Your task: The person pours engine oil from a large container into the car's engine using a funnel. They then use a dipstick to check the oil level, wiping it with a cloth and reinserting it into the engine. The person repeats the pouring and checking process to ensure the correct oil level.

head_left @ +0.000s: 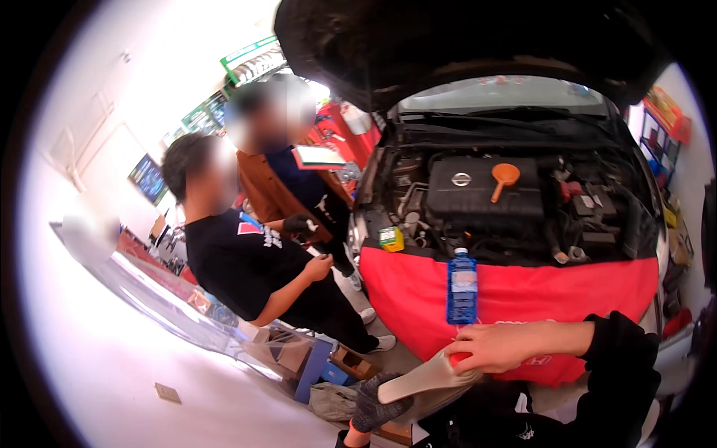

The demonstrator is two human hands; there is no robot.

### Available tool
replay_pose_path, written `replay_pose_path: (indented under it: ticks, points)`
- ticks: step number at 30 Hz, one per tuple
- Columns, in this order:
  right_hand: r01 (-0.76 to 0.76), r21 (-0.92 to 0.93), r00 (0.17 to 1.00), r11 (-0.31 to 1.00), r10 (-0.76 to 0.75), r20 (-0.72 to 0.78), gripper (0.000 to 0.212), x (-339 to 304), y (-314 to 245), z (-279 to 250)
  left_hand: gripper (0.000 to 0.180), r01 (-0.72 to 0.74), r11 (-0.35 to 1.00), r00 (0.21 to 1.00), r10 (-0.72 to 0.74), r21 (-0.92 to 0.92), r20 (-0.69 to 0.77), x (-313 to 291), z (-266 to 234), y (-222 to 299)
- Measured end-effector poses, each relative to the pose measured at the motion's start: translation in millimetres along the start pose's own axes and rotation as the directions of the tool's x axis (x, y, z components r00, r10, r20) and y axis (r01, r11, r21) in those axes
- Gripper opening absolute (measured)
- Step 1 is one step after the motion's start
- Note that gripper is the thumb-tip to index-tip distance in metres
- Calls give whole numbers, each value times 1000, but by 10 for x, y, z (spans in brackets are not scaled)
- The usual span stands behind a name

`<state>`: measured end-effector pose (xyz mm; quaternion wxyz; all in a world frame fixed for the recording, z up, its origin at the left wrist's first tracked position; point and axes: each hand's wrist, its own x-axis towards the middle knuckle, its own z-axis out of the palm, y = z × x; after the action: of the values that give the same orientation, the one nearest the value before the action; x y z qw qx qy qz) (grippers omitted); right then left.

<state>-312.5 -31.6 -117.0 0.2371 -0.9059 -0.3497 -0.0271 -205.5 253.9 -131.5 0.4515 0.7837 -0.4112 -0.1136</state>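
Note:
A beige-gold jug (pixel 426 384) with a red cap (pixel 459 361) lies tilted in front of me at the lower middle. My left hand (pixel 379 405), in a dark grey knit glove, grips the jug from its left side; part of its fingers is hidden behind it. Bare and coming from the right, my right hand (pixel 508 346) is closed over the red cap. Just beyond it a bottle of blue liquid (pixel 462 287) stands against the red fender cover (pixel 560 295) draped over the car's front.
Under the raised hood (pixel 478 45), an orange funnel (pixel 505 176) lies on the black engine cover (pixel 463 196). A yellow-green box (pixel 390 239) sits at the bay's front left edge. Two people stand at left, the nearer in a black T-shirt (pixel 231 261). Boxes (pixel 351 364) lie on the floor.

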Motion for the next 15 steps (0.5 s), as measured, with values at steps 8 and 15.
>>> replay_pose_path:
  ticks: [8,15]
  points:
    - [-833,-196,552,518,750,-364,52,-993,-435,205,42,-238,968,961,222,81,162,512,1065,87]
    - [-615,-234,775,753,525,-352,29,-1878,-599,134,43,-323,946,902,308,0,303,897,1597,483]
